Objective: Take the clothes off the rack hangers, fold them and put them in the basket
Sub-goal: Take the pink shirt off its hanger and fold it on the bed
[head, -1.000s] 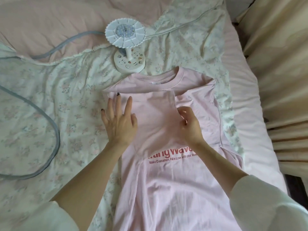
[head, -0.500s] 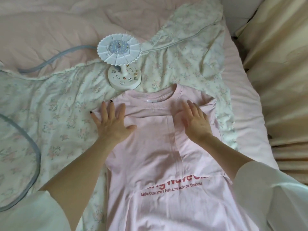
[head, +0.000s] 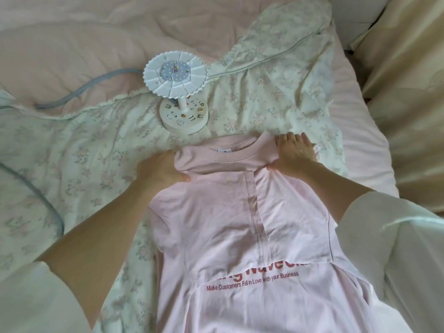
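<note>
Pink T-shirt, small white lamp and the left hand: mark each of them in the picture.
pink T-shirt (head: pixel 230 212): head view, on the folded chest panel.
small white lamp (head: pixel 183 116): head view, on its round base.
left hand (head: pixel 159 173): head view, on the back of the hand at the shirt's shoulder.

This was a home bedroom: a bed (head: pixel 360 150) with a floral quilt (head: pixel 72 152) and pink duvet (head: pixel 72 44) lay beyond the fingers (head: pixel 292 138), a small lamp (head: pixel 177 92) sat on the quilt, and cream curtains (head: pixel 408 92) hung to their right.
</note>
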A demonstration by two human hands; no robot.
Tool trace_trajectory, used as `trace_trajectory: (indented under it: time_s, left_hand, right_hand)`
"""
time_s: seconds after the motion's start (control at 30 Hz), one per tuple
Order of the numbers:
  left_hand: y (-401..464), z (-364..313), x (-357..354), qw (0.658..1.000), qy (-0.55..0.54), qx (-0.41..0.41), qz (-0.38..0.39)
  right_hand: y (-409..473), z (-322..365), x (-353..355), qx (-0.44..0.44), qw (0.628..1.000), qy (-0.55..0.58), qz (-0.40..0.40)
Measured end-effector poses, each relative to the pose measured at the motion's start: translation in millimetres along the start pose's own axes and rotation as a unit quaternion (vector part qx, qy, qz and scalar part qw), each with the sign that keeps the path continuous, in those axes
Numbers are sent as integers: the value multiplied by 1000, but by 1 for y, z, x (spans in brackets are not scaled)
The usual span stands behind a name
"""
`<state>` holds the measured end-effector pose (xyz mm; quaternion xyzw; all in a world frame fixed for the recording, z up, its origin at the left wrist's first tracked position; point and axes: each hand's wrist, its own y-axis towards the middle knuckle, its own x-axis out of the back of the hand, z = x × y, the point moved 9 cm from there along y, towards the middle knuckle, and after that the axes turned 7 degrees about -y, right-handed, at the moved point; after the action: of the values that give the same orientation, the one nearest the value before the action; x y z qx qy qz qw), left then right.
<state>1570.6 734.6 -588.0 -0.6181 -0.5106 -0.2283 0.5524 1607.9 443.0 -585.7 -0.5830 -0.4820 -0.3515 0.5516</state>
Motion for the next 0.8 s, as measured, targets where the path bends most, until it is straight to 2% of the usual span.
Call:
trace_trajectory:
  time_s: [0.07, 0.2, 0.27, 0.33, 0.43, 0.57, 0.8]
  left_hand:
    - [-12, -4, 2, 999, -28, -27, -36]
    - [-59, -11, -3, 979, -46, -118, -163]
    - [-90, -16, -14, 968, -35, -171, -183]
    - [-121, -23, -24, 952, -24, -240, -191]
    - [-163, -26, -42, 929, 11, -316, -191]
    - [-212, -17, -61, 925, 42, -330, -183]
    - [-315, -4, -105, 913, 52, -394, -91]
  right_hand:
    - [-19, 5, 10, 20, 998, 27, -58]
    - [-69, 17, 14, 86, 980, 59, -170]
    - [-94, 15, 6, 92, 973, 92, -189]
    - [-117, 13, -5, 82, 978, 97, -166]
    - [-157, 8, -17, 87, 979, 103, -156]
    - [-209, -6, -39, 81, 986, 84, -120]
    - [-313, -25, -72, 114, 982, 69, -136]
